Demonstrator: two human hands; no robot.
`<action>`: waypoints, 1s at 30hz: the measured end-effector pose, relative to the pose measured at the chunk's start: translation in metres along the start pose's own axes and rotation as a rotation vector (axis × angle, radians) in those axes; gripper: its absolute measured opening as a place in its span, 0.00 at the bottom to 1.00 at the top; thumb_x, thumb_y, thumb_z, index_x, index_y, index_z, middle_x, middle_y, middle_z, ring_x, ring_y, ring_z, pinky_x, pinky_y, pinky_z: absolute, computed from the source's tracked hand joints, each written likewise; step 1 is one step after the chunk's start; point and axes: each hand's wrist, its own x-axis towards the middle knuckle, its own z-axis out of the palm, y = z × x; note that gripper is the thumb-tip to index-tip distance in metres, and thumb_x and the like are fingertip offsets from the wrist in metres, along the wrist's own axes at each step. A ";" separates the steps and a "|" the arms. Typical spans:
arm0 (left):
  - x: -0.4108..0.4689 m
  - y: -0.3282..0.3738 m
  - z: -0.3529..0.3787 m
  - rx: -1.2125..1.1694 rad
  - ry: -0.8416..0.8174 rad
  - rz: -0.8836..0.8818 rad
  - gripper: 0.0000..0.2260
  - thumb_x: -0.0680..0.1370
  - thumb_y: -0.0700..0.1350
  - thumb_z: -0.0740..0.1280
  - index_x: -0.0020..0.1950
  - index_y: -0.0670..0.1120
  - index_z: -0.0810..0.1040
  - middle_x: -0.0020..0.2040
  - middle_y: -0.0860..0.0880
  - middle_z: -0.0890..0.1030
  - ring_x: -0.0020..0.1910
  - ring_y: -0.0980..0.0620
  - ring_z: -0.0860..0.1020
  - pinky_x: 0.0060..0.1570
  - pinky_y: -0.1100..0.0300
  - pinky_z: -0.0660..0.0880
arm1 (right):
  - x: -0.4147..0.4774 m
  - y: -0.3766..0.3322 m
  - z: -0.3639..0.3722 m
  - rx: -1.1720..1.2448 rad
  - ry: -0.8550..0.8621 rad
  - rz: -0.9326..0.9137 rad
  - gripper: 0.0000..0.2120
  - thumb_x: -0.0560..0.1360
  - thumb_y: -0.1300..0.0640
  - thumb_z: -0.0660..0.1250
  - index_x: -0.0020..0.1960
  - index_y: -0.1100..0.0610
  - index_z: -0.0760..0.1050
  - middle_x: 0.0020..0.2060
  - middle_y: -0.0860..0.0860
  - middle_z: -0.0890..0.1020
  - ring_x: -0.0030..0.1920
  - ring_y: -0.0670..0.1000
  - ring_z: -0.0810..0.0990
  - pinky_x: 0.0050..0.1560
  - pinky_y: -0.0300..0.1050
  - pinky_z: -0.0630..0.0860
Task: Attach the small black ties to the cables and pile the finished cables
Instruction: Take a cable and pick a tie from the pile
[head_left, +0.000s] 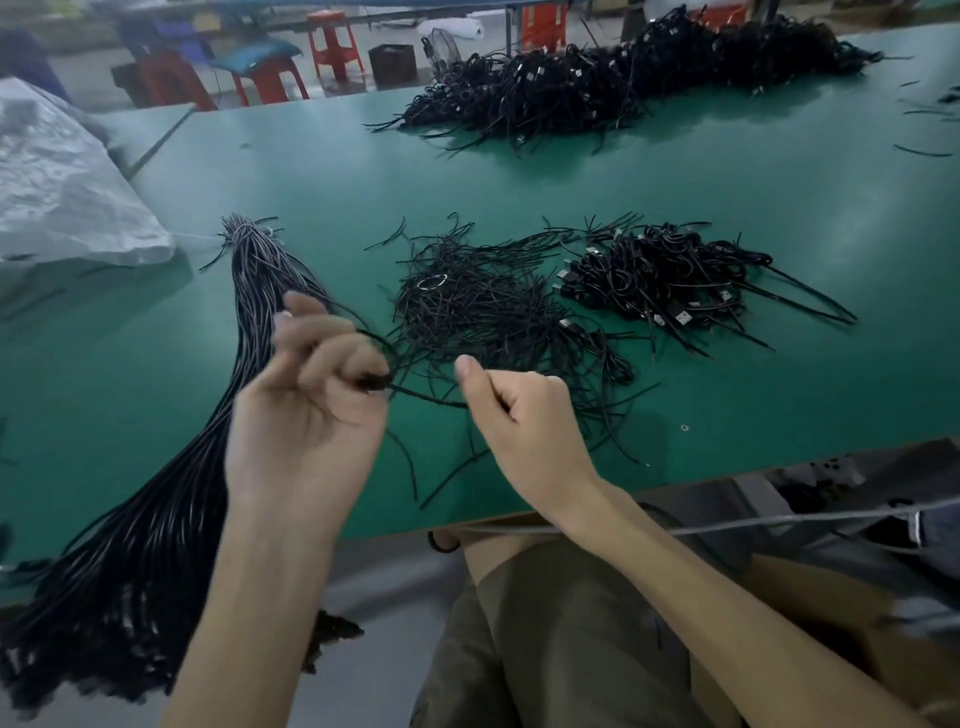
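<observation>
My left hand (306, 395) pinches a coiled black cable (375, 382) at its fingertips above the green table (322, 171). My right hand (511, 410) grips one end of a thin black tie (426, 397) that runs from the cable to its fist. A long bundle of straight black cables (249, 312) lies on the left and hangs over the table's front edge. A loose heap of black ties (483, 306) sits just beyond my hands. To its right lies a pile of tied cables (670, 275) with USB plugs.
A much bigger heap of black cables (623, 78) fills the far side of the table. A white plastic sack (57, 187) rests at the left edge. Red stools (332, 44) stand on the floor behind. A string (779, 522) runs across my lap under the table edge.
</observation>
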 end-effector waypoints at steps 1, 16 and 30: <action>-0.005 0.003 0.005 0.237 -0.043 -0.002 0.19 0.89 0.48 0.52 0.46 0.46 0.79 0.32 0.54 0.73 0.27 0.56 0.67 0.32 0.62 0.67 | 0.003 0.002 -0.004 -0.010 0.003 0.016 0.29 0.86 0.54 0.60 0.27 0.60 0.59 0.21 0.50 0.58 0.23 0.50 0.57 0.35 0.25 0.61; -0.003 -0.047 -0.014 1.022 0.049 0.148 0.20 0.85 0.50 0.58 0.71 0.39 0.75 0.68 0.44 0.80 0.70 0.47 0.77 0.69 0.57 0.73 | 0.002 -0.027 0.004 -0.229 0.226 -0.228 0.20 0.84 0.55 0.61 0.33 0.52 0.64 0.25 0.46 0.67 0.29 0.46 0.61 0.39 0.48 0.64; 0.001 -0.037 -0.010 0.649 0.234 0.203 0.17 0.88 0.44 0.55 0.44 0.47 0.78 0.33 0.54 0.71 0.32 0.54 0.72 0.49 0.60 0.80 | -0.011 -0.022 0.000 -0.338 -0.046 -0.026 0.21 0.80 0.39 0.62 0.42 0.57 0.75 0.32 0.46 0.78 0.37 0.49 0.70 0.52 0.48 0.67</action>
